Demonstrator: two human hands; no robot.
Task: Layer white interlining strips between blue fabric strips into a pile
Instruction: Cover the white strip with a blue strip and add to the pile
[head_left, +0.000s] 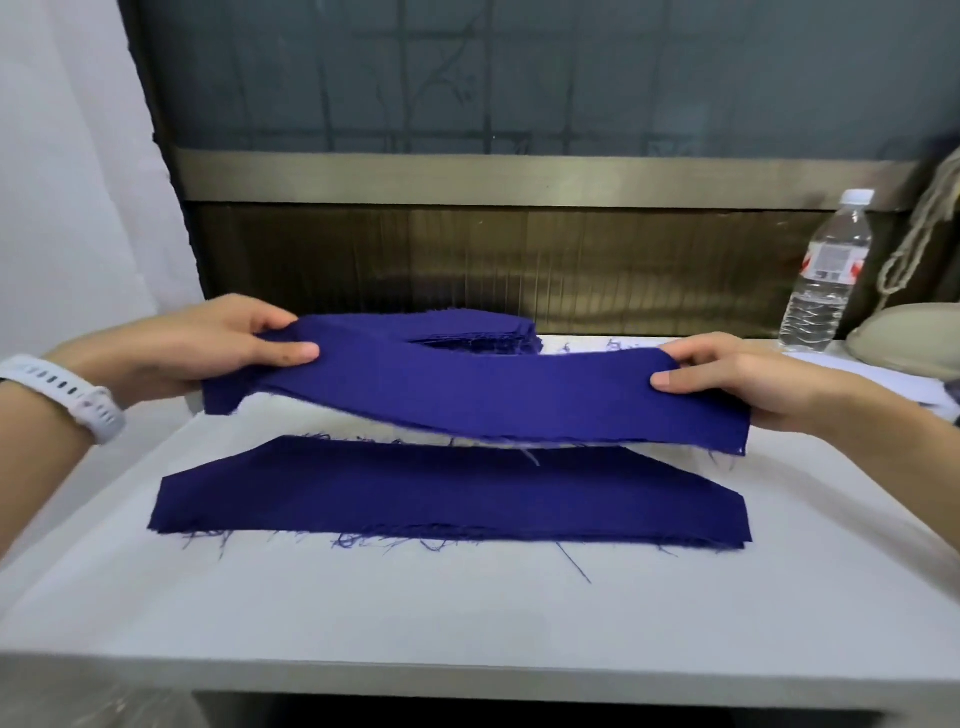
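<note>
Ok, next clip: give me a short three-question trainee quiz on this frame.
1. True or false: the lifted blue strip lies flat on the table.
2. The water bottle stands: A) far right, B) near left, C) centre.
3. What lies on the table nearest the person?
Key: 1 false, the left hand and right hand grip its ends; 2 A; 3 the blue pile.

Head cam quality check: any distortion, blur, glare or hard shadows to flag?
Head view: wide-angle stretch, the bottle leans near the right edge, where the picture also smears; light is soft and even, only a faint shadow on the table under the held blue strip, no glare; the strip's edges are sharp, but the blue is too saturated to show weave.
</note>
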